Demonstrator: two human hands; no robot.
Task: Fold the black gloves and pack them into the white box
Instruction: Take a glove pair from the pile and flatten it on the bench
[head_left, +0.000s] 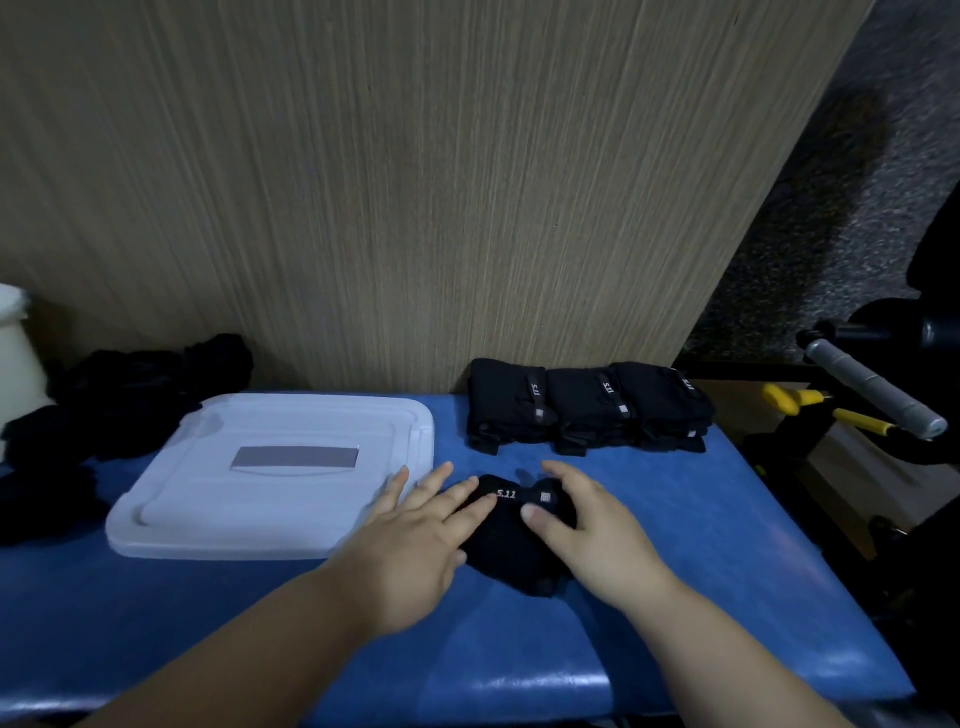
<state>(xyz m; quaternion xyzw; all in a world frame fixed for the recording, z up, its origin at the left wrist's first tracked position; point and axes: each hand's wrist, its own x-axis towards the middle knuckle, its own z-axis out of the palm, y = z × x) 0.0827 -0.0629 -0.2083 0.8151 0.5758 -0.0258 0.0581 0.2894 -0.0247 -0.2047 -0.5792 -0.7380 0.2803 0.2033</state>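
At the far left of the frame lies a loose heap of black gloves (119, 405), so dark that I cannot count them or tell one from the next. A pale thing (13, 353) at the left edge is cut off and I cannot name it. Just right of the heap, the white box (270, 514) sits on the blue worktop (727, 545) with its lid on, so its inside is hidden from me. In the lower middle my left hand (415, 530) lies flat with its fingers straight and spread, the fingertips pressing the left edge of a single glove (511, 551). My right hand (597, 530) rests on the glove's right side, its fingers loosely bent over the cloth and the thumb on top, gripping nothing that I can see. I judge this to be the folding step, with the glove being pressed flat or into its fold. The hands cover its edges, so I cannot tell how far the fold has gone. Above it, in the right middle of the frame, a neat row of folded gloves (587, 405) waits unpacked. Next I need to finish this fold and then lift the lid before anything goes in. At the far right, off the worktop, yellow-handled tools (831, 410) and a grey-gripped bar (872, 389) sit in shadow, partly out of view.
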